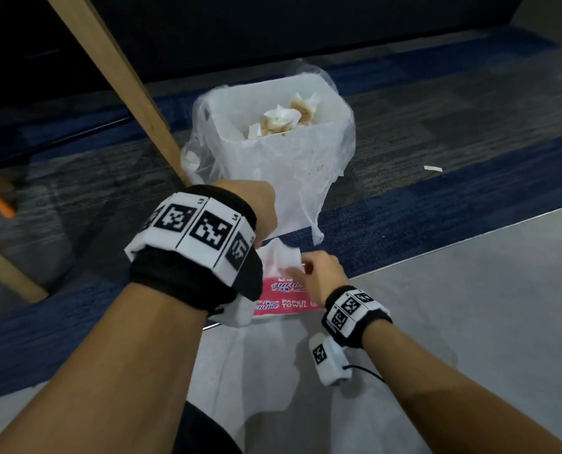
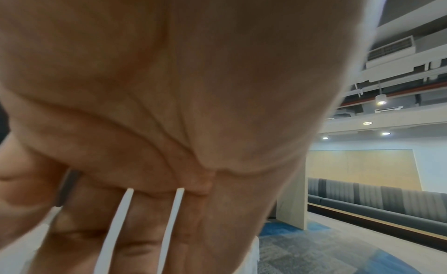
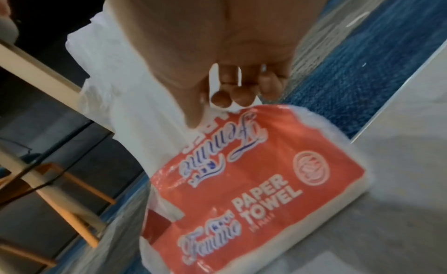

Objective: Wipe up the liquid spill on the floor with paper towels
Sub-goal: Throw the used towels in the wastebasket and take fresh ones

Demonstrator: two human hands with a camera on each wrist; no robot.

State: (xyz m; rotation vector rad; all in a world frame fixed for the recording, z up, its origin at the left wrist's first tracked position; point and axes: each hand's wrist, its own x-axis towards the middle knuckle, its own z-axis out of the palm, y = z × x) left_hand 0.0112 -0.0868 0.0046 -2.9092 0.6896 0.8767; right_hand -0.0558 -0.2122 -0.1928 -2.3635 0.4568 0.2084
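Note:
A pink paper towel pack (image 1: 289,303) (image 3: 254,182) lies on the grey floor at the carpet's edge. My right hand (image 1: 305,267) (image 3: 227,100) pinches a white paper towel sheet (image 1: 284,257) (image 3: 232,106) at the pack's far end. My left hand (image 1: 260,208) (image 2: 145,230) is raised above and left of the pack, just in front of the bin. Its fingers are hidden in the head view. In the left wrist view they lie straight and close together, with something white behind them. I see no clear liquid spill.
A white bin (image 1: 282,165) lined with a clear bag stands on the blue-grey carpet just past the pack and holds crumpled, stained towels (image 1: 286,119). A slanted wooden leg (image 1: 125,93) rises left of it. A paper scrap (image 1: 433,168) lies to the right.

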